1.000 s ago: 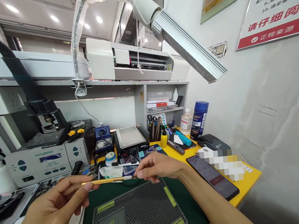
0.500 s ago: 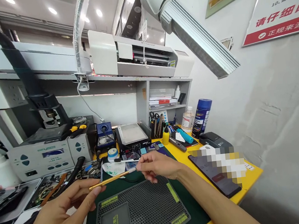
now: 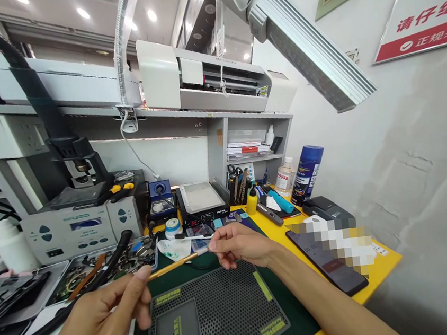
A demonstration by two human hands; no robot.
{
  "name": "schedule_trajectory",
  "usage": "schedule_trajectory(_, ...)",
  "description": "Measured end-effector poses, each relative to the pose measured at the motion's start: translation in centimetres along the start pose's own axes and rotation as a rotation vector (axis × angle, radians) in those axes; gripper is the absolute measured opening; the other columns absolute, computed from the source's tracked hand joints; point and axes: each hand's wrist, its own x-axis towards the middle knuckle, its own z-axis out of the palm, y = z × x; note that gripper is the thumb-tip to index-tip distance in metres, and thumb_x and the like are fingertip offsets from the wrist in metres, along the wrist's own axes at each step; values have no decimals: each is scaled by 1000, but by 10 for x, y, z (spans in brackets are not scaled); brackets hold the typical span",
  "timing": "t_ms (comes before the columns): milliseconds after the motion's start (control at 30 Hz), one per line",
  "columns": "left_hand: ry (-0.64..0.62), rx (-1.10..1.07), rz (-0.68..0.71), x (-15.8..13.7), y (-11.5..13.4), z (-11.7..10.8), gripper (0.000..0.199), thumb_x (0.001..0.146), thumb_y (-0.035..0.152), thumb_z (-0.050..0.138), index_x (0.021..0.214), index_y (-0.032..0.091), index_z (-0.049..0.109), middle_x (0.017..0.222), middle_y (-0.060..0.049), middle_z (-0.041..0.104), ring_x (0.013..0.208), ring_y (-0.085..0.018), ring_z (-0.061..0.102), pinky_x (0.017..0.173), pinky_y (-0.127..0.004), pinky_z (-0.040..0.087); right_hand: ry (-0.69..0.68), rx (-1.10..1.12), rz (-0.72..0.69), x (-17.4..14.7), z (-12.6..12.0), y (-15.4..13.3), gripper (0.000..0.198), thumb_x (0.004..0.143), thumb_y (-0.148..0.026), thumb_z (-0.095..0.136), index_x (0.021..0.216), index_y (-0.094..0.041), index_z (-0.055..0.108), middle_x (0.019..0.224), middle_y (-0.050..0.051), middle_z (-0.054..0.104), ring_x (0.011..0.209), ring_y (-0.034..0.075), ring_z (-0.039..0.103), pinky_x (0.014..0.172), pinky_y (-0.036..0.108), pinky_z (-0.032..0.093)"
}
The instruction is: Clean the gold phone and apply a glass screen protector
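Between my two hands is a slim gold-coloured, pen-like tool point(image 3: 173, 266) with a pale end; its exact kind does not show. My left hand point(image 3: 103, 318) pinches the near gold end between thumb and fingers. At the pale end, the fingers of my right hand point(image 3: 242, 245) are pinched shut, hiding the tip. The tool is held almost level above the far left corner of a dark perforated pad point(image 3: 229, 300). Beneath the pad lies a dark green mat point(image 3: 295, 314). A thin black-and-white brush-like tool point(image 3: 193, 237) rests just beyond the gold one.
A tray of small parts point(image 3: 75, 273) and a black hose point(image 3: 109, 264) lie left. Behind are a grey control unit point(image 3: 70, 231), a soldering stand point(image 3: 160, 198) and a flat heating plate point(image 3: 200, 197). A phone point(image 3: 325, 261) lies right; a lamp point(image 3: 314, 46) hangs above.
My left thumb and fingers have shifted on the gold end, covering more of it. My right hand keeps its pinch. The whole view has swung slightly left.
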Motion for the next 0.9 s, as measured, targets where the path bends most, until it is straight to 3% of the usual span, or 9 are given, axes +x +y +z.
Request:
schedule_trajectory(67, -18, -10, 14, 0, 5, -1, 65, 97, 73, 37, 63, 22, 59, 54, 1, 58, 58, -18, 58, 65, -26, 48, 6, -2, 4, -1, 1, -2, 21, 94, -27, 74, 82, -15, 62, 63, -6, 61, 52, 8, 59, 44, 17, 43)
schedule_trajectory(133, -30, 0, 85, -3, 14, -3, 60, 99, 69, 38, 67, 22, 57, 60, 1, 57, 59, -17, 55, 61, -26, 45, 14, -7, 6, -2, 2, -2, 22, 94, -27, 74, 82, -15, 62, 64, -7, 60, 53, 8, 59, 43, 17, 42)
schedule_trajectory(233, -47, 17, 195, -9, 29, -5, 47, 102, 62, 40, 86, 23, 61, 76, 1, 61, 70, -17, 58, 61, -24, 46, 38, -19, -1, -2, 1, -1, 25, 97, -26, 71, 77, -15, 59, 62, -8, 56, 50, 7, 56, 42, 16, 40)
schedule_trajectory(467, 1, 146, 442, -14, 34, -6, 25, 105, 40, 46, 95, 24, 63, 88, 0, 66, 77, -17, 61, 69, -26, 48, 85, -77, 12, 1, 1, 1, 33, 92, -36, 73, 71, -18, 54, 56, -10, 48, 46, 8, 50, 41, 18, 35)
schedule_trajectory(567, 11, 105, 385, -11, 33, -15, 19, 102, 40, 53, 107, 25, 63, 100, -2, 70, 85, -17, 64, 67, -26, 51, 162, -98, -30, -1, 5, -5, 40, 83, -49, 76, 71, -20, 51, 59, -9, 46, 48, 8, 49, 44, 21, 34)
schedule_trajectory(667, 88, 115, 315, -6, 37, -31, 31, 102, 43, 53, 127, 24, 56, 110, -4, 71, 95, -19, 67, 73, -27, 55, 263, -160, -99, -5, 4, -15, 45, 83, -58, 71, 69, -22, 47, 60, -7, 45, 51, 10, 50, 48, 25, 35)
schedule_trajectory(800, 166, 186, 257, -9, 42, -51, 31, 105, 44, 45, 113, 20, 64, 105, -6, 73, 95, -21, 68, 80, -32, 55, 399, -348, -156, -9, -3, -22, 39, 84, -57, 71, 74, -20, 61, 56, -1, 60, 51, 14, 50, 52, 28, 37)
schedule_trajectory(900, 117, 273, 261, -29, 46, -57, 30, 103, 43, 48, 104, 21, 69, 106, -7, 72, 101, -23, 68, 88, -35, 55, 490, -460, -214, -9, -6, -21, 37, 84, -55, 71, 76, -20, 68, 53, 2, 64, 49, 16, 50, 51, 29, 36)
